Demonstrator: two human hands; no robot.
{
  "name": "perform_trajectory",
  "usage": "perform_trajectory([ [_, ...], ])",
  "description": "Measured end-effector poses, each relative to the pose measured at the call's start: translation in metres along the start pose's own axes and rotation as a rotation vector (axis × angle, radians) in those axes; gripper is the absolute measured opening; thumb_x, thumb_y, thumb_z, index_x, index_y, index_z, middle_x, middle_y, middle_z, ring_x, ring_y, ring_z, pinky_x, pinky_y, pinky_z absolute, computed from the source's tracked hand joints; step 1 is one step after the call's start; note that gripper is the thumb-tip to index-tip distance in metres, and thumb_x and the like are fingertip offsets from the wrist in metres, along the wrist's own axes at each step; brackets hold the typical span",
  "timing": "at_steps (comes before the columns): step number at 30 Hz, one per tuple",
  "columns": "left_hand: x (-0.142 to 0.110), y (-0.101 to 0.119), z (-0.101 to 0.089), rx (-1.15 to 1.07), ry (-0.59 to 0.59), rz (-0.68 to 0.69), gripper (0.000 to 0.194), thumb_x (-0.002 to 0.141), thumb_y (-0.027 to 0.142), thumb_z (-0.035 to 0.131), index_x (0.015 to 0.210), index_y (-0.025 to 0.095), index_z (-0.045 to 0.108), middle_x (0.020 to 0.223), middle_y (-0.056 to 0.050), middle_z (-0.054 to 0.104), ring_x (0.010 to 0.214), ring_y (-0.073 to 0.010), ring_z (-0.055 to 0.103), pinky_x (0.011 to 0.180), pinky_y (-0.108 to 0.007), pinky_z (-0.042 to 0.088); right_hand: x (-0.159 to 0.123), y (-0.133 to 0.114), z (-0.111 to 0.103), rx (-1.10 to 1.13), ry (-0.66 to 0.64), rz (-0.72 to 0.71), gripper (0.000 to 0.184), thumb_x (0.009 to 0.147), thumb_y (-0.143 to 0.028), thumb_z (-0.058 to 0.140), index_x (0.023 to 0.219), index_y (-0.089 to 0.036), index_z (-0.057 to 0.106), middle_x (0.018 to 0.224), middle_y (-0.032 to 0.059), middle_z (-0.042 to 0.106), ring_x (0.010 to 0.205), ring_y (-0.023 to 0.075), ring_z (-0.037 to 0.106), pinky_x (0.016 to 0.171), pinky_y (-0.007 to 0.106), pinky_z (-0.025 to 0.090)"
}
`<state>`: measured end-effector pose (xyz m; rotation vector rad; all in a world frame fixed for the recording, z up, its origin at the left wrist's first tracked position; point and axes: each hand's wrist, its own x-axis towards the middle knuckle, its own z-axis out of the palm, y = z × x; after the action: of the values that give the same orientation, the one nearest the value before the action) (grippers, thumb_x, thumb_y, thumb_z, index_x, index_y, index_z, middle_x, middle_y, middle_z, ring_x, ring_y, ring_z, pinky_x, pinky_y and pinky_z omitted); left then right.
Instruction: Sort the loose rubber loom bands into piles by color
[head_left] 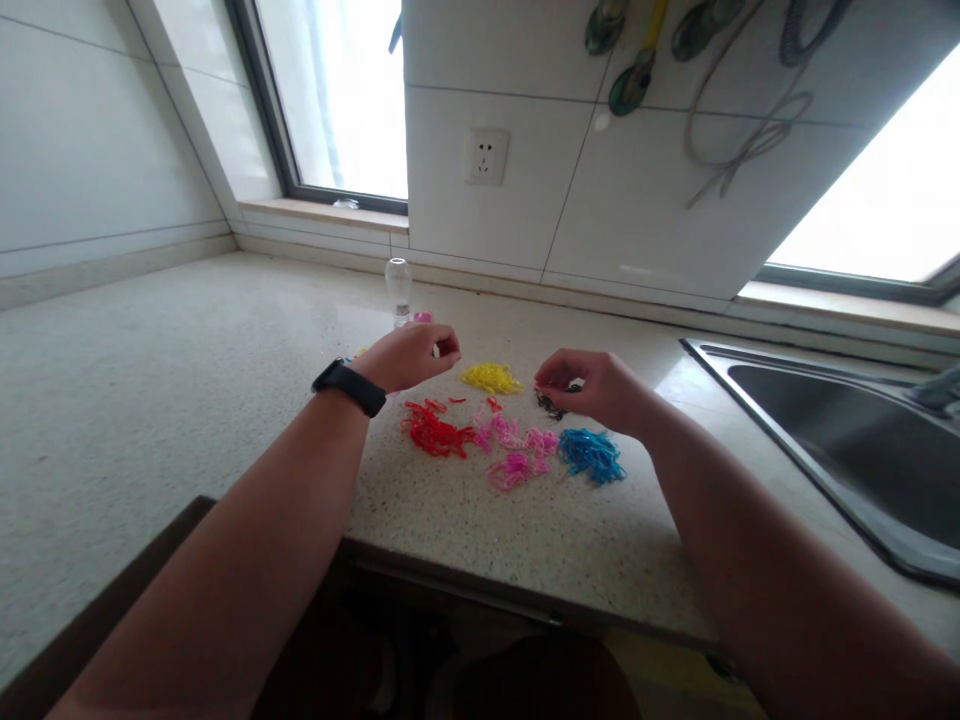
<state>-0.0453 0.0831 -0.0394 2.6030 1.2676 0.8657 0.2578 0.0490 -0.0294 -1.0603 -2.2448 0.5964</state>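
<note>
1. Left of centre, we see the left hand (pixel 416 355), a dark watch (pixel 349 387) at its wrist, above the worktop (pixel 480 535); its fingers curl inward, and we cannot tell whether its grip is closed.
2. Just behind it stands a clear container (pixel 398 288).
3. In the centre of the frame we note the red pile (pixel 437 432) of thin pieces, nearer the front edge than the left hand.
4. Next come the yellow pile (pixel 491 378), farther back, and the pink pile (pixel 517 452), nearer.
5. Right of centre, the right hand (pixel 589 382) reaches down at the black pile (pixel 553 406), partly covering it; we cannot tell whether its grip holds a piece.
6. The blue pile (pixel 591 455) lies nearer us.
7. At the right edge we find the sink (pixel 825 400).
</note>
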Motion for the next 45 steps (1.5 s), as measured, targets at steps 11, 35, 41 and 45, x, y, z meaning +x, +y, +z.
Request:
perform_trajectory([
  [11,0.000,0.007,-0.002,-0.047,-0.049,-0.019,0.013,0.085,0.027,0.060,0.084,0.017,0.068,0.073,-0.003,0.067,0.062,-0.0129,0.055,0.063,-0.029,0.040,-0.002,-0.012,0.007,-0.064,-0.168,-0.006,0.012,0.080,-0.026,0.069,0.089,-0.018,0.070,0.077,0.0016,0.070,0.069,0.0117,0.060,0.065,0.026,0.045],
  [35,0.002,0.025,0.005,-0.272,-0.106,-0.033,0.021,0.088,0.036,0.061,0.091,0.017,0.070,0.076,-0.003,0.068,0.068,-0.0141,0.058,0.062,-0.028,0.044,-0.002,-0.012,0.015,-0.290,0.011,-0.040,0.020,0.091,-0.032,0.054,0.099,-0.022,0.069,0.077,0.0001,0.068,0.065,0.0114,0.056,0.063,0.027,0.037],
  [41,0.003,0.036,0.009,-0.408,-0.138,0.005,0.018,0.088,0.033,0.063,0.091,0.017,0.070,0.079,-0.003,0.068,0.070,-0.0123,0.058,0.063,-0.026,0.046,-0.001,-0.014,0.015,-0.264,0.072,-0.006,0.021,0.090,-0.032,0.055,0.100,-0.021,0.070,0.079,0.0013,0.070,0.066,0.0117,0.058,0.064,0.027,0.039],
  [45,0.003,0.037,0.011,-0.420,-0.142,0.013,0.019,0.089,0.035,0.063,0.091,0.017,0.070,0.079,-0.003,0.068,0.070,-0.0122,0.058,0.064,-0.026,0.045,-0.001,-0.005,0.008,-0.440,-0.065,-0.015,0.018,0.087,-0.034,0.060,0.094,-0.023,0.073,0.080,0.0015,0.071,0.070,0.0139,0.059,0.066,0.028,0.038],
])
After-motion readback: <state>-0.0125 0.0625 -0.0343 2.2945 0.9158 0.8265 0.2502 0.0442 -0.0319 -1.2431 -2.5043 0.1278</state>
